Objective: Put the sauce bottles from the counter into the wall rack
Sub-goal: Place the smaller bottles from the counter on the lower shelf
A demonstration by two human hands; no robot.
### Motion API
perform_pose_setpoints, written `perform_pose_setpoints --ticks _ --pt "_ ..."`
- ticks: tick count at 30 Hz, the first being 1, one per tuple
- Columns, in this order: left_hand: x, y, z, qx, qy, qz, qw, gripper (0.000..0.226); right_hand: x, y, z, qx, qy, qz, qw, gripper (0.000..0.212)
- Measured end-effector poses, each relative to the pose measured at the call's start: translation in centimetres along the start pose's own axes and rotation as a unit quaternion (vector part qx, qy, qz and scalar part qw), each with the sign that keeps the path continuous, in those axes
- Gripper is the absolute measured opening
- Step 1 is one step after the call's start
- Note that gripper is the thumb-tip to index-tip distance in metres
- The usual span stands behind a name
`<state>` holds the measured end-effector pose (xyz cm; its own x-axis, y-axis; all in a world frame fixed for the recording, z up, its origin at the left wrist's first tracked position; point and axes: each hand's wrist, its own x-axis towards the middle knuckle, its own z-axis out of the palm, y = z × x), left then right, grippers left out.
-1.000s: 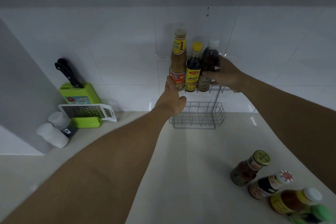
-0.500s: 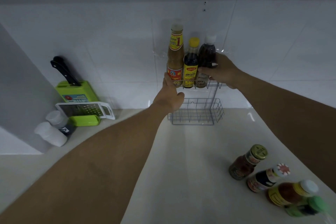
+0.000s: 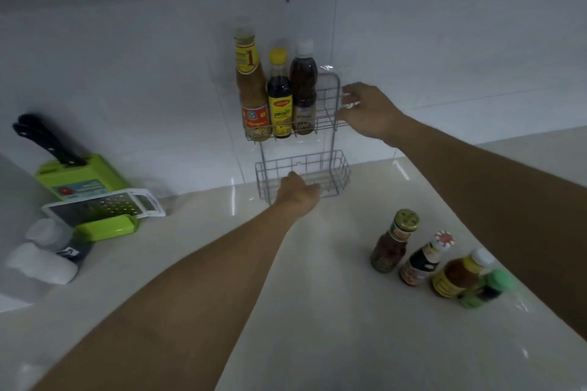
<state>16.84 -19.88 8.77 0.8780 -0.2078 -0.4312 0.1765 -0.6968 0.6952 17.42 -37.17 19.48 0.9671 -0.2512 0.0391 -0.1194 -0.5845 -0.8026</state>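
1. Wire wall rack (image 3: 332, 95) w/ two tiers hangs on the white tiled wall (image 3: 127, 79), at 12 o'clock from the camera.
2. Top tier holds 3 sauce bottles upright, side by side: tall tan one w/ red-yellow label (image 3: 252, 95) at the 9 o'clock end, dark one w/ yellow cap (image 3: 279, 101) in the middle, dark one w/ white cap (image 3: 303, 89) next to it. The 3 o'clock end of that tier is free.
3. Lower basket (image 3: 341, 168) has no bottle in it.
4. Right hand (image 3: 368, 111) is at the top tier's 3 o'clock edge, fingers curled loosely by the wire; holds no bottle. Touching the wire or not: can't tell.
5. Left hand (image 3: 298, 190) is at the lower basket's front; fingers hidden behind the hand, so grip can't be told.
6. 4 more bottles stand in a row on the pale counter (image 3: 317, 311) at 4 o'clock from the rack: gold-lid jar-type bottle (image 3: 394, 243), dark bottle w/ red-white cap (image 3: 425, 259), amber bottle w/ white cap (image 3: 460, 273), green-cap bottle (image 3: 487, 289), blurred.
7. At 9 o'clock: green knife block (image 3: 82, 178) w/ black-handled knife (image 3: 47, 143), white-green grater (image 3: 104, 209), two white-capped containers (image 3: 47, 257).
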Motion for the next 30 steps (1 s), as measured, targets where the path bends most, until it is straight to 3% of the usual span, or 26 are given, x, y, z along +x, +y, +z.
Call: perform_pose_setpoints --ticks 4,8,14,17,21,25,30 --pt "-1.4 -1.1 5.9 0.041 -0.182 0.091 0.978 0.087 -4.5 3.0 -1.7 -0.099 -0.061 0.044 0.992 0.052" --pt "-2.8 -0.8 11.1 0.071 -0.261 0.167 0.948 0.092 -8.6 6.2 -3.1 -0.237 -0.138 0.069 0.959 0.055" --pt "-4.3 -0.1 14.7 0.025 -0.239 0.234 0.942 0.056 -12.1 9.7 -2.6 -0.315 -0.234 0.105 0.914 0.074" --pt "-4.2 -0.4 15.2 0.043 -0.226 0.242 0.942 0.046 -12.9 10.9 -1.6 -0.349 -0.232 0.07 0.905 0.052" --pt "-4.2 -0.7 15.2 0.031 -0.23 0.242 0.942 0.041 -13.2 11.7 -1.1 -0.345 -0.189 0.041 0.919 0.027" --pt "-4.3 -2.0 14.4 0.031 -0.194 0.24 0.951 0.041 -13.4 11.1 -1.2 -0.323 -0.173 0.008 0.931 0.031" --pt "-5.9 -2.4 11.2 -0.081 -0.095 0.264 0.956 0.026 -12.4 7.8 -1.2 -0.275 -0.137 -0.095 0.947 0.032"
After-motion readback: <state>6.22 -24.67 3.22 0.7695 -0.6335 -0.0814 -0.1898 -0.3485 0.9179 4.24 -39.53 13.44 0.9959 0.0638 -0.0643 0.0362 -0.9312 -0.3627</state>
